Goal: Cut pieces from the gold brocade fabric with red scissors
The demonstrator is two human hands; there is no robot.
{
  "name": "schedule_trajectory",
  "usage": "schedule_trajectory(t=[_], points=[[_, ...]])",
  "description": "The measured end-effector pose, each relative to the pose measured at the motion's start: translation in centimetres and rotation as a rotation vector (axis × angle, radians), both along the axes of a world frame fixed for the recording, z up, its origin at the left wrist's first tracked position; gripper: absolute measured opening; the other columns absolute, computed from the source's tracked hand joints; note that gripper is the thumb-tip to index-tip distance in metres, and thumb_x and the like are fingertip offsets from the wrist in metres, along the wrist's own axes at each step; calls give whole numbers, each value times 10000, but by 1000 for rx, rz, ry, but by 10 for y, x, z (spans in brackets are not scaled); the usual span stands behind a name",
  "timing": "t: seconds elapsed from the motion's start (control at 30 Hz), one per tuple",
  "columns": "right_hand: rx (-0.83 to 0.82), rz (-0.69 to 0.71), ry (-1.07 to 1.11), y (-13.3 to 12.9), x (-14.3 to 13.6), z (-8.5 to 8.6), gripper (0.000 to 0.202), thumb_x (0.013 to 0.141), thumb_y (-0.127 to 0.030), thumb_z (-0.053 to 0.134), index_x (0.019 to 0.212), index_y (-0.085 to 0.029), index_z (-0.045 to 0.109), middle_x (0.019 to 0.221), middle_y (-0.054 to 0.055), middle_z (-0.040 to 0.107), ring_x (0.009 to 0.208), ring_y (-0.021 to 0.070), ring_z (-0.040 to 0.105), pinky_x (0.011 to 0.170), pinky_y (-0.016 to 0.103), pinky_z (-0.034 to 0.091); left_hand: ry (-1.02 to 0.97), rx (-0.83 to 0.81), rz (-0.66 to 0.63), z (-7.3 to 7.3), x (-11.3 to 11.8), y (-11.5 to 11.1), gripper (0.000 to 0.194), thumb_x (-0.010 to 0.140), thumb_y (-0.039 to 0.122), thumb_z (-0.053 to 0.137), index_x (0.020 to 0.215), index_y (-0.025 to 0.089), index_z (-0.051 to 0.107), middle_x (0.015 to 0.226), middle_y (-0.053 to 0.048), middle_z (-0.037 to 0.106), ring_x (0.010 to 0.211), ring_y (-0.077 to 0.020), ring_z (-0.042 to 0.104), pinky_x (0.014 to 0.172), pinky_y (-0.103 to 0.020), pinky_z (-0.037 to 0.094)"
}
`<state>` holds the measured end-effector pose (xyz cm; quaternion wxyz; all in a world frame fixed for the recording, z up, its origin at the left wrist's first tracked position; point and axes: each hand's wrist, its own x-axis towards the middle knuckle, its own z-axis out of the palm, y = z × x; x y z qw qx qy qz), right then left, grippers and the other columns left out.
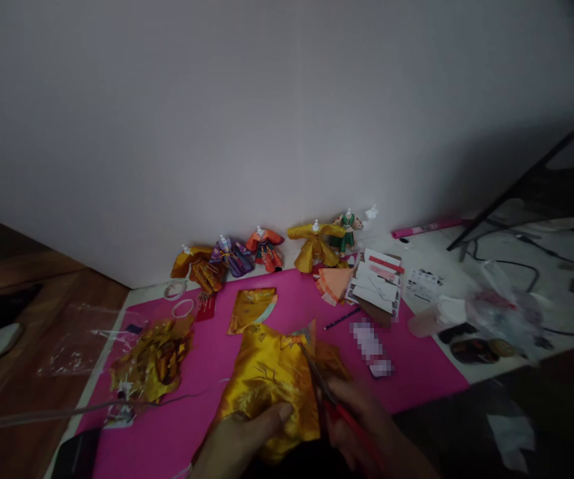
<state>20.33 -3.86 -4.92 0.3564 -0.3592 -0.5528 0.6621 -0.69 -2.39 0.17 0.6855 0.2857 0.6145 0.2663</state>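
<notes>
My left hand [247,436] grips a piece of shiny gold patterned fabric [271,379] from below, its thumb pressed on the cloth. In my right hand [361,419] is a pair of scissors [339,406] with red handles. The blades lie along the right edge of the gold fabric, near a small orange motif at its top. More gold-brown cloth shows just behind the blades. A folded gold fabric piece [254,309] with a pale curved edge lies on the pink mat [207,406] beyond my hands.
Several small dressed doll forms, among them a gold one [315,246], stand along the wall. Gold scraps [159,359] lie at left. A pencil [342,319], papers [379,283] and a pinkish bottle [436,316] are at right, beside a black-framed monitor [531,179].
</notes>
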Motion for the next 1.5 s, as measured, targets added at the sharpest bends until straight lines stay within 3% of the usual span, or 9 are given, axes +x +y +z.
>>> schedule_trajectory(t=[0.17,0.43,0.63,0.8,0.9,1.17,1.27,1.5], points=[[-35,3,12,-2,-1,-9,438,915,-607,534,871,-172,562,608,-43,473,499,84,425,458,202,283,13,44,51,2,2,1,433,584,458,861,888,155,803,921,-116,817,971,-357,728,921,-439,547],[-15,16,16,1,-1,-5,470,912,-628,521,875,-163,578,609,-36,482,490,81,417,456,204,294,-5,63,27,-2,-1,1,521,622,483,850,1020,151,797,983,-137,814,948,-336,737,913,-430,551],[-37,20,-36,0,2,2,471,923,-625,498,899,-162,584,646,-25,496,516,100,470,471,212,338,21,47,-22,-4,-4,0,539,619,542,835,982,145,806,999,-142,812,951,-358,733,950,-477,526],[-22,2,-51,-2,4,-2,488,919,-642,499,927,-164,596,664,-22,486,540,114,480,480,225,332,47,1,11,-3,-2,-2,466,554,527,876,862,184,811,945,-107,822,952,-356,733,922,-461,540],[-4,-16,-69,-4,5,-3,499,920,-659,491,936,-168,582,727,-4,507,577,122,502,514,234,370,53,-3,-35,-3,-1,-2,463,558,552,864,839,188,811,913,-98,822,945,-353,732,936,-466,527],[48,-50,-79,1,2,16,569,899,-751,418,810,-194,499,707,-17,465,566,107,451,494,219,331,53,37,-126,-3,-2,0,507,601,569,814,919,176,790,987,-102,811,1017,-363,705,1005,-485,490],[59,-14,-59,3,2,14,552,890,-741,438,795,-200,493,673,-22,465,548,110,447,478,219,321,48,14,-143,-3,-3,0,497,616,559,807,929,172,793,985,-110,812,1007,-370,711,1019,-507,473],[23,-36,-33,3,0,5,431,922,-613,503,830,-193,529,683,-17,493,563,112,445,507,231,331,-5,74,-99,-5,-2,-2,682,605,567,832,1156,176,733,1048,-118,802,1049,-365,700,991,-499,490]])
